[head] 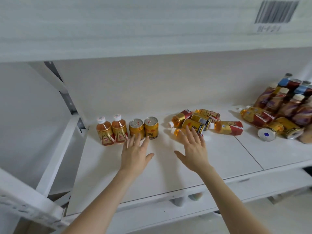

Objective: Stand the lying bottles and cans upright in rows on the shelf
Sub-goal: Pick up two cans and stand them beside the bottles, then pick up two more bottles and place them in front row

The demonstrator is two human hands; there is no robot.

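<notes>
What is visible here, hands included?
upright bottles: two, amber with white caps, left end of row
upright cans: two, gold, right of those bottles
middle heap: several lying bottles, cans; gold, red; mid-shelf
right heap: several more, gold, red, right side
standing bottles: several, brown and blue labels, far right
barcode label: one, black on white, upper shelf edge
shelf: one, white, underneath
left hand: open, fingertips by upright cans
right hand: open, over a lying bottle

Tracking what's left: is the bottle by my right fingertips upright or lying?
Lying: the bottle rests on its side on the shelf, partly hidden by the right hand.
</notes>
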